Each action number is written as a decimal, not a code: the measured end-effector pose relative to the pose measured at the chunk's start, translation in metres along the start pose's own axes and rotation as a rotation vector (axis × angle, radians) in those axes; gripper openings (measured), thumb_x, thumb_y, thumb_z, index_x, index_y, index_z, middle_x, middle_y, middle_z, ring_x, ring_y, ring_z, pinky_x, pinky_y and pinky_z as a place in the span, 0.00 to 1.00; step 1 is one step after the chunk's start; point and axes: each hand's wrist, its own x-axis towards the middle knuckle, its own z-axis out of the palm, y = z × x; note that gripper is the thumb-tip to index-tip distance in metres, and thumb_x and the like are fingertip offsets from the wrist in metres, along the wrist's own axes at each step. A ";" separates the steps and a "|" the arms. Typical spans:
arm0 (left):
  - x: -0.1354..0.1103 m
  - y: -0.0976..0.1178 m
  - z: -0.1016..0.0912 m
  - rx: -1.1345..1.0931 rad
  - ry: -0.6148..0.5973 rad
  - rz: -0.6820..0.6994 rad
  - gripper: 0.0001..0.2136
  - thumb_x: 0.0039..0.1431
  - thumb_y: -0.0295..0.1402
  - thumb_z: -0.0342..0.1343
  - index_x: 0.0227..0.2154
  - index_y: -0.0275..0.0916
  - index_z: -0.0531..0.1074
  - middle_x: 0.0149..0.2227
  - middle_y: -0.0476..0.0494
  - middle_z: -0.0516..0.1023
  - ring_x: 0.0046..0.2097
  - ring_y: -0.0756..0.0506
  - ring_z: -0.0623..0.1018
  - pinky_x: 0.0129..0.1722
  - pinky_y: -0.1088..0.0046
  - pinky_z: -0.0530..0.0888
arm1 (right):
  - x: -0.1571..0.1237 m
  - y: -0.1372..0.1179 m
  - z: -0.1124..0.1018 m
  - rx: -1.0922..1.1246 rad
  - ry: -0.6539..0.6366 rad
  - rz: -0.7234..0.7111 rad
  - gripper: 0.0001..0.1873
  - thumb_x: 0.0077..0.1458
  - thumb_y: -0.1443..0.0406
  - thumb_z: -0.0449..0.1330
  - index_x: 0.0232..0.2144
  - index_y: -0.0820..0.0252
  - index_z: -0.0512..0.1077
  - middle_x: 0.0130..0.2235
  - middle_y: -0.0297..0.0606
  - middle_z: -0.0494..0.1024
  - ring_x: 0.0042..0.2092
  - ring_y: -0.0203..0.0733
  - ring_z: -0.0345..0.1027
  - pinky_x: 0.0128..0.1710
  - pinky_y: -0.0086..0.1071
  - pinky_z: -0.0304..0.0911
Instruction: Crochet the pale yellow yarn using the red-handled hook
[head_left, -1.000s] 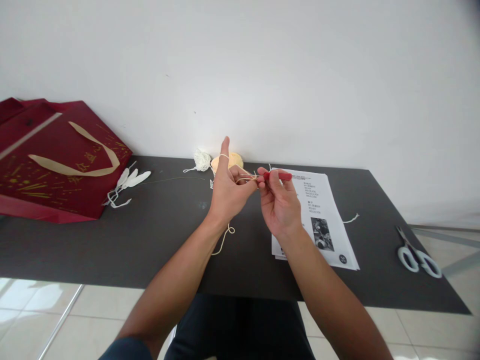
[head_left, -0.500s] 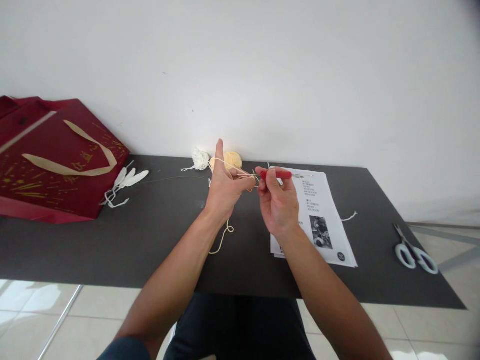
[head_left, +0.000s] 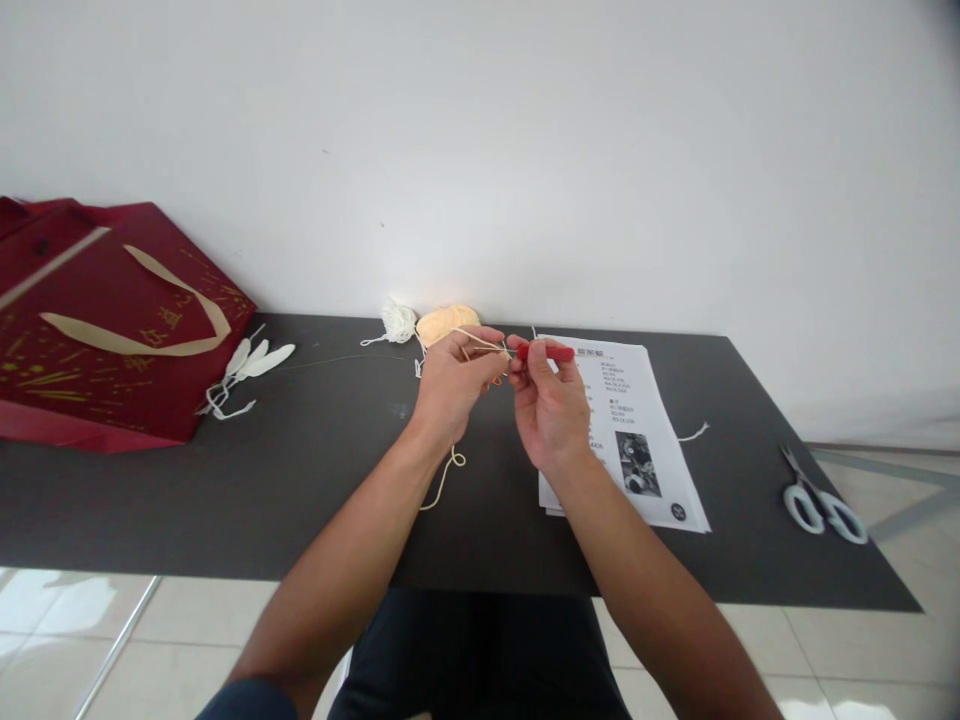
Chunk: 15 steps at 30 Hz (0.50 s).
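Observation:
My right hand is closed around the red handle of a crochet hook, whose thin metal shaft points left toward the other hand. Cream yarn runs over the fingers of my left hand, which pinches it near the hook's tip. A small bit of orange shows below the left fingertips, too small to name. Any worked stitches are hidden by the fingers. From under the left wrist a loose yarn tail curls onto the table. Just behind the left hand lies a pale yellow yarn ball.
A white yarn ball sits by the wall. Printed sheets lie under my right forearm. Scissors rest near the right edge of the dark table. At left are a red paper bag and white leaf-shaped pieces.
My left index finger, raised upright before, has folded down toward the hook, and the yarn over it has come down too. My right hand still holds the crochet hook.

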 end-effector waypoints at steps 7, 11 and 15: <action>0.003 -0.003 -0.001 0.114 -0.021 -0.017 0.10 0.51 0.32 0.68 0.33 0.32 0.80 0.28 0.45 0.79 0.26 0.52 0.75 0.19 0.78 0.64 | 0.001 0.007 -0.002 -0.101 0.088 -0.044 0.16 0.53 0.53 0.72 0.35 0.53 0.73 0.39 0.33 0.85 0.39 0.38 0.76 0.40 0.35 0.68; 0.007 -0.012 -0.003 0.133 -0.001 -0.018 0.09 0.51 0.33 0.69 0.29 0.31 0.79 0.28 0.43 0.79 0.26 0.50 0.78 0.22 0.76 0.69 | 0.004 0.009 -0.007 -0.171 0.089 -0.060 0.15 0.54 0.54 0.71 0.36 0.53 0.73 0.41 0.36 0.85 0.46 0.41 0.78 0.45 0.37 0.71; 0.014 -0.015 -0.006 -0.001 0.027 -0.089 0.12 0.49 0.35 0.72 0.28 0.33 0.76 0.25 0.47 0.77 0.25 0.52 0.76 0.26 0.75 0.74 | 0.005 0.008 -0.012 -0.236 -0.034 0.035 0.18 0.51 0.58 0.73 0.42 0.53 0.75 0.50 0.37 0.84 0.51 0.40 0.77 0.50 0.36 0.72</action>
